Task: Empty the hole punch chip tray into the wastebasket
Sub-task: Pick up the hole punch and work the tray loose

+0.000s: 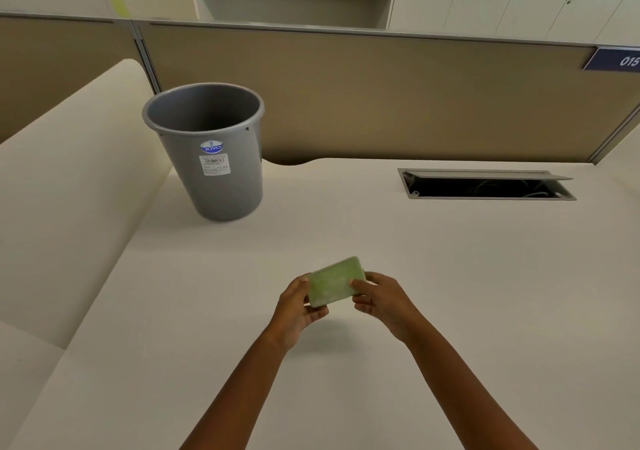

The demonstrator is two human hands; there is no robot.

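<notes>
I hold a small green hole punch (334, 282) above the white desk, its flat green underside turned up toward me. My left hand (297, 307) grips its left end. My right hand (379, 299) grips its right end, thumb on the green face. A grey plastic wastebasket (211, 151) with a blue label stands upright on the desk at the far left, well apart from both hands. Its inside looks dark and I cannot see any contents.
An open cable hatch (485, 186) is cut into the white desk (450, 293) at the back right. A tan partition (381, 96) runs along the desk's far edge. A cream padded ledge (69, 189) borders the left side.
</notes>
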